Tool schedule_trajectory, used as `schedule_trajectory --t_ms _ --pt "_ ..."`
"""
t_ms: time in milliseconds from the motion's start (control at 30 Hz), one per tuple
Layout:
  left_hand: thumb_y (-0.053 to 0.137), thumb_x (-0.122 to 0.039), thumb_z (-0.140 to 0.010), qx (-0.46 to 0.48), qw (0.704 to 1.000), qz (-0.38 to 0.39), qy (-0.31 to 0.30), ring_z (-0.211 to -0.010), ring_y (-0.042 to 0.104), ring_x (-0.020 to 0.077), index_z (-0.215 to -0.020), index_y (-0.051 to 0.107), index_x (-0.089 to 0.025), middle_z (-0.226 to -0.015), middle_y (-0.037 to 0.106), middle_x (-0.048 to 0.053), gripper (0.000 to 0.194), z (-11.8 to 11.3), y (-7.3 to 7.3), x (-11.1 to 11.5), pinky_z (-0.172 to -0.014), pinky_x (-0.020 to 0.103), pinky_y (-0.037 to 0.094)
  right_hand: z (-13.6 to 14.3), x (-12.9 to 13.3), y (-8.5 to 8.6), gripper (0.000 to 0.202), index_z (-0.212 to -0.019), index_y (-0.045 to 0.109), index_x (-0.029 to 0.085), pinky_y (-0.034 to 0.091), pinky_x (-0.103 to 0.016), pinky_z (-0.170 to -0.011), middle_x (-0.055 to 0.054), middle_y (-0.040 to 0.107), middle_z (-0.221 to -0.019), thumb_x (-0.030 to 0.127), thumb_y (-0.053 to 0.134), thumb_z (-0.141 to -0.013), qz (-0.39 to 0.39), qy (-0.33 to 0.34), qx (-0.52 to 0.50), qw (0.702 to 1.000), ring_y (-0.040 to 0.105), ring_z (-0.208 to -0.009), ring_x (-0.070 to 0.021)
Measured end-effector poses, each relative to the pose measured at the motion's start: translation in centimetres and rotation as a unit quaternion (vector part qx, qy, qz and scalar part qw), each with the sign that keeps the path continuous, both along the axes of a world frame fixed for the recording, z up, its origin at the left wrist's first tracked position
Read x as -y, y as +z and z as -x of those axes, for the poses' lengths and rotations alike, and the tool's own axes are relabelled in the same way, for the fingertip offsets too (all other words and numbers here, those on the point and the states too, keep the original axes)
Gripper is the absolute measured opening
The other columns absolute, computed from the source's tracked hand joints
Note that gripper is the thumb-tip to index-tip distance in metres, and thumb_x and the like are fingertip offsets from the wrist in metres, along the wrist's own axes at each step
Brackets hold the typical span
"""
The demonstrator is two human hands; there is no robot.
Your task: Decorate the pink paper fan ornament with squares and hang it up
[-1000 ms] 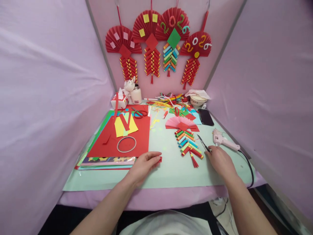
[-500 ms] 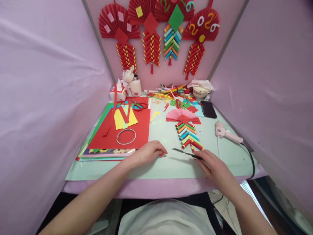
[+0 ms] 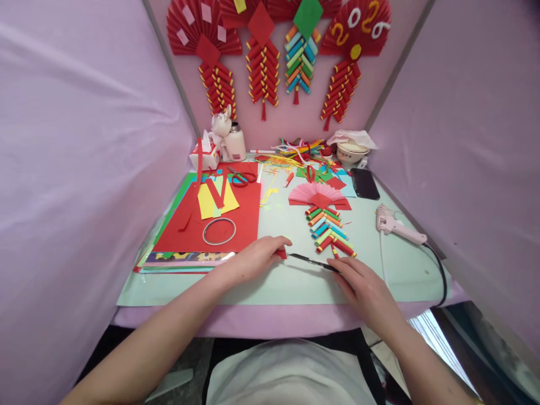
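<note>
My left hand (image 3: pixel 265 256) rests low over the table, its fingers pinching a small red piece of paper (image 3: pixel 282 254). From the right, my right hand (image 3: pixel 358 277) grips a thin dark tool (image 3: pixel 311 260), perhaps scissors or a craft knife. The tool points left, and its tip is at or very near the red piece. Just behind my right hand lies a paper craft with a pink fan (image 3: pixel 316 193) and several coloured paper rolls (image 3: pixel 329 229) set in slanting rows below it.
On the left are red sheets (image 3: pixel 177 233), a silver ring (image 3: pixel 219 231) and red-handled scissors (image 3: pixel 244 177). A glue gun (image 3: pixel 399 225) with its cord and a black phone (image 3: pixel 365 184) lie right. A bowl (image 3: pixel 351 152), bottle (image 3: pixel 235 143) and tissue box (image 3: pixel 205 154) stand behind.
The dark tool has moved left, its tip now at the red piece. My left hand has turned slightly, and more of the piece shows. The view has shifted a little.
</note>
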State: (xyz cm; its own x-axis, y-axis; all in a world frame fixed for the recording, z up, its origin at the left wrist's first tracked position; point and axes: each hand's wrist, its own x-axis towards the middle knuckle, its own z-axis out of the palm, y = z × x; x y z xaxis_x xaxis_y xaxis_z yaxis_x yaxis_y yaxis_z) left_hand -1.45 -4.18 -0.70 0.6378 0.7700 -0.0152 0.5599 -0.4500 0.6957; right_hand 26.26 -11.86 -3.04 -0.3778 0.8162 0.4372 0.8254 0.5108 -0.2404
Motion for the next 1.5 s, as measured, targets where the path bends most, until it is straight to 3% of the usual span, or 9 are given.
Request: schedule_trajectory --t_ms 300,633,867,1033,1200,1333,1500 --pt "0.047 -0.022 -0.089 -0.02 1.0 -0.013 0.004 -0.099 0.057 0.0215 -0.125 0.054 -0.024 -0.105 0.064 0.006 0.037 -0.4 -0.2 0.7 -0.087 0.032 0.043 0.5 -0.1 -0.1 0.028 -0.116 0.061 0.02 0.055 -0.036 -0.078 -0.01 0.066 -0.105 0.022 0.043 -0.095 0.01 0.0 0.012 1.0 0.064 -0.095 -0.0222" --pt "0.045 -0.019 -0.09 -0.024 0.998 -0.051 -0.021 -0.096 0.055 0.0203 -0.102 0.063 -0.021 -0.098 0.062 0.006 0.022 -1.0 -0.3 1.3 -0.086 0.031 0.043 1.3 -0.2 -0.2 0.028 -0.112 0.062 0.018 0.056 -0.036 -0.075 -0.012 0.062 -0.103 0.017 0.041 -0.094 0.041 0.027 0.047 0.998 0.062 -0.095 -0.0226" --pt "0.046 -0.022 -0.091 -0.047 0.996 -0.068 -0.024 -0.093 0.053 0.0207 -0.097 0.067 -0.021 -0.093 0.057 0.006 0.022 -0.9 -0.1 1.5 -0.08 0.031 0.042 1.2 -0.1 -0.4 0.029 -0.116 0.06 0.017 0.055 -0.036 -0.074 -0.011 0.061 -0.096 0.016 0.042 -0.094 0.059 0.052 0.058 0.995 0.06 -0.088 -0.0215" --pt "0.047 -0.018 -0.089 -0.041 0.997 -0.05 -0.05 -0.088 0.056 0.0183 -0.094 0.069 -0.02 -0.091 0.058 0.006 0.023 -0.8 -0.4 0.8 -0.078 0.028 0.043 1.1 0.0 -0.9 0.035 -0.12 0.058 0.021 0.054 -0.036 -0.075 -0.01 0.061 -0.1 0.01 0.042 -0.091 0.06 0.067 0.065 0.994 0.059 -0.09 -0.0214" --pt "0.047 -0.015 -0.087 -0.017 0.998 -0.047 -0.033 -0.085 0.056 0.0157 -0.098 0.066 -0.021 -0.094 0.056 0.004 0.023 -0.8 -0.8 0.6 -0.076 0.025 0.043 0.9 0.3 -1.6 0.042 -0.128 0.052 0.023 0.053 -0.036 -0.079 -0.01 0.059 -0.106 0.009 0.042 -0.091 0.068 0.078 0.074 0.992 0.058 -0.094 -0.022" --pt "0.044 -0.015 -0.09 -0.027 0.993 -0.07 -0.088 -0.084 0.055 0.0156 -0.086 0.069 -0.02 -0.09 0.057 0.005 0.026 -0.3 -1.0 0.1 -0.076 0.024 0.042 1.1 0.7 -1.5 0.045 -0.131 0.051 0.022 0.053 -0.037 -0.078 -0.01 0.06 -0.105 0.007 0.042 -0.09 0.065 0.075 0.083 0.992 0.058 -0.093 -0.0229" --pt "0.041 -0.014 -0.093 -0.064 0.97 -0.14 -0.187 -0.099 0.05 0.0216 -0.103 0.068 -0.022 -0.102 0.062 0.009 0.03 0.7 -0.1 0.0 -0.088 0.03 0.04 1.1 1.2 -1.3 0.046 -0.132 0.05 0.019 0.053 -0.036 -0.08 -0.011 0.059 -0.105 0.005 0.042 -0.089 0.067 0.085 0.09 0.99 0.057 -0.093 -0.0224"
